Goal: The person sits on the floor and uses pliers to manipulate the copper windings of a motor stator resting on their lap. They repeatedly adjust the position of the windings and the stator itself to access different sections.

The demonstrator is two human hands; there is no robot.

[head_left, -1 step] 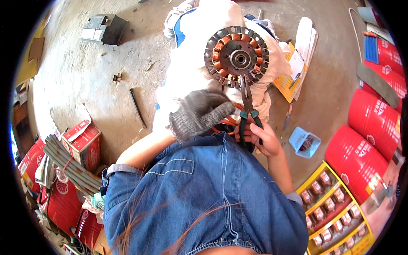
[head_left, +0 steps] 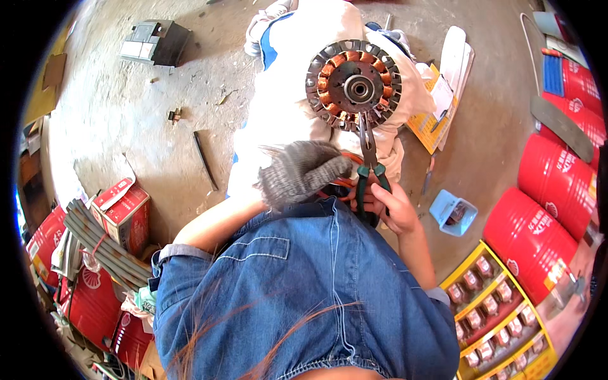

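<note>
A round motor stator with copper windings and a bearing at its centre sits over the pale cloth across my lap. My bare right hand is closed round the green-and-black handles of long-nose pliers. The pliers' jaws point away from me and reach the stator's near edge, close to the windings. My left hand, in a grey knit glove, has its fingers curled just left of the pliers, beside an orange cable. What lies inside those fingers is hidden.
A black battery-like box and a dark rod lie on the floor to the left. At right are a light-blue tub, red drums and a yellow rack of small packs. Grey hoses and a red carton stand at left.
My gloved left hand has shifted slightly right, toward the pliers, and its fingers look more curled. The right hand, pliers and stator have hardly moved.
</note>
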